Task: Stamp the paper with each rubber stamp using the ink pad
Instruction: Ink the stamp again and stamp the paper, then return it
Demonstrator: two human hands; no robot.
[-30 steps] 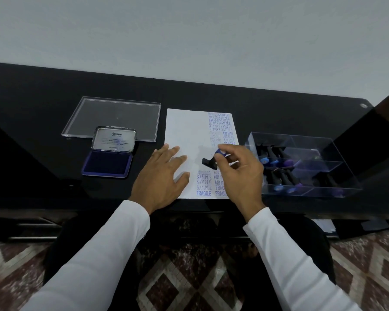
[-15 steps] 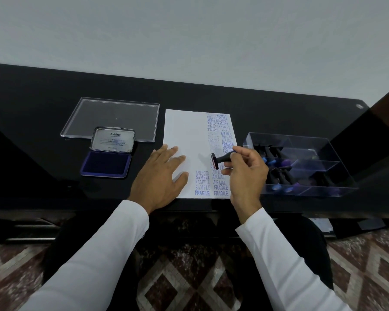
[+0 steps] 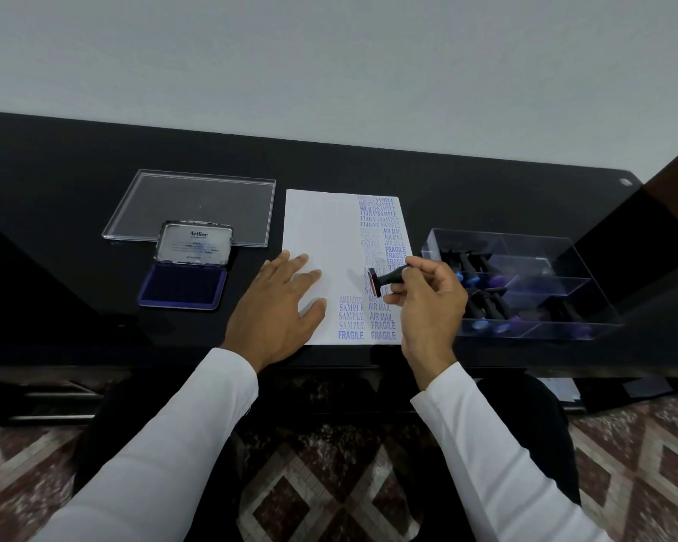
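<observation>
Black is the handle of the rubber stamp [image 3: 389, 278] that the right hand [image 3: 431, 303] grips with curled fingers and thumb. It is held sideways above the paper [image 3: 329, 244], its reddish face turned to the left, away from the palm, not touching the sheet. The left hand [image 3: 276, 307] lies flat with straight, spread fingers and presses on the lower left part of the paper, just beside the blue printed words. The paper lies on the dark tabletop [image 3: 55, 213] between both hands. The ink pad [image 3: 183, 285] lies open well to the left of the left hand, its lid raised, with a clear lid [image 3: 196, 201] behind it. Just to the right of the right hand stands a clear box [image 3: 525, 260] holding more stamps [image 3: 486, 303].
</observation>
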